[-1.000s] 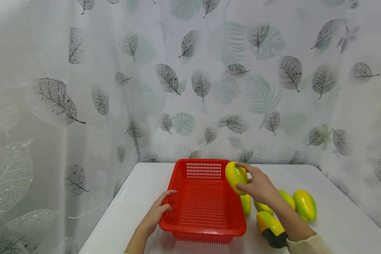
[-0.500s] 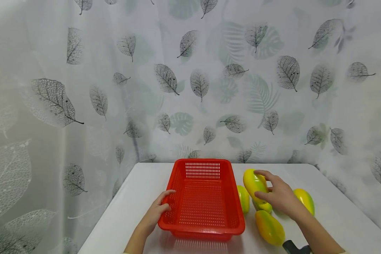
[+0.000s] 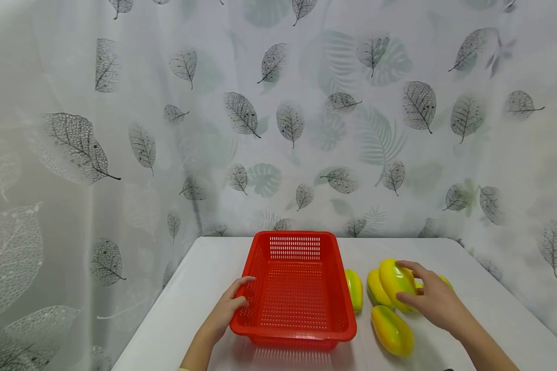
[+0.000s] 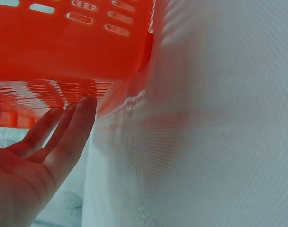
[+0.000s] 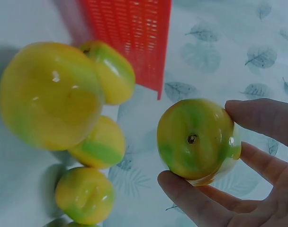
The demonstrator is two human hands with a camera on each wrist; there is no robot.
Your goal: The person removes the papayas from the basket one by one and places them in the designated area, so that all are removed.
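My left hand holds the left side of a red slotted plastic basket. In the left wrist view, several of its fingers lie against the outer wall; the thumb is out of sight there. My right hand grips a glossy yellow-green mango between thumb and fingers, among other mangoes to the basket's right. The right wrist view shows this held mango end-on, with its dark stem spot facing the camera. Just left of it in the head view lies another mango, partly covered.
One mango lies nearer the front, and another mango sits close beside the basket's right wall. A further mango is mostly hidden behind my right hand. The white table ends at a leaf-print curtain.
My right hand has carried the mango rightward and slightly toward me, from the basket's right rim to above the other mangoes. My left hand has stayed on the basket.
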